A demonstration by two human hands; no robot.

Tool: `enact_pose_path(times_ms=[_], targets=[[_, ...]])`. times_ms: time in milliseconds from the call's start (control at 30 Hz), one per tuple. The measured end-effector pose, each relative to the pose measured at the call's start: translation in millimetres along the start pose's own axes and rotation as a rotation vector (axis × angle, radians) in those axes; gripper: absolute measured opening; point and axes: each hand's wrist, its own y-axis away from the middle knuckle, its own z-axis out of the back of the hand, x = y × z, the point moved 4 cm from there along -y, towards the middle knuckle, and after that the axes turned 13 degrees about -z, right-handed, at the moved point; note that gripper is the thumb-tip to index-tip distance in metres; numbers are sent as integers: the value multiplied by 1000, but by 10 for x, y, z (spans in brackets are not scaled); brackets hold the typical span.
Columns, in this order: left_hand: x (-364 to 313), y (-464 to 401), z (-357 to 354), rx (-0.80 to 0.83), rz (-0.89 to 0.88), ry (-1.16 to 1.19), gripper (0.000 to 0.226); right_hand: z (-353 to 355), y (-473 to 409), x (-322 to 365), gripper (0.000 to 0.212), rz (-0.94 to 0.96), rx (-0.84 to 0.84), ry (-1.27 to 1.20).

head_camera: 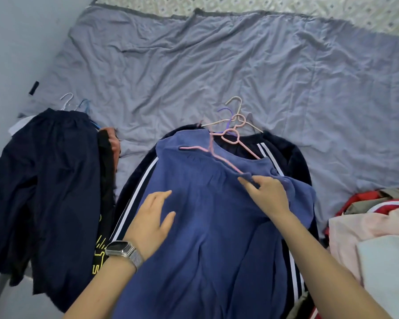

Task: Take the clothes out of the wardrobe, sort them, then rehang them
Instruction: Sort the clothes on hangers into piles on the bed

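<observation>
Blue garment (pixel 200 215): lying at centre frame, topmost on the middle pile.
Left hand (pixel 152 217): resting flat, fingers relaxed, pressing the cloth.
Right hand (pixel 266 193): pinching the waistband beside the pink hanger (pixel 226 150).
Advice: keep pressing while freeing the hanger.
Room: grey sheet (pixel 217 65) lying bare across the upper frame; piles crowding both sides.

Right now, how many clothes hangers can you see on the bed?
5. A white hanger and a blue hanger poke out above the dark trousers at left. A beige hanger, a purple hanger and a pink hanger overlap at the middle pile. More may be hidden.
</observation>
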Motion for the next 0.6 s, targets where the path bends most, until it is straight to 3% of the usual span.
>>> enact_pose_path(times_ms=[167,300,367,433,533,600], targets=[[-237,-68,383,-241,-87,-7,50,484,632,121,56,149,91,52],[-320,1,597,-189,-39,-190,63,1019,1134,153,50,165,126,-82],[-401,129,710,-190,-52,-243,50,1273,1410,182,57,197,105,-159],[-523,295,857,-222,-99,-251,22,1466,1672,206,62,215,23,-189],[-743,678,1072,-250,-230,-99,24,1667,2077,218,61,150,-183,-192],[-865,1018,1217,-307,-281,39,13,1767,2426,285,42,105,-323,-162]])
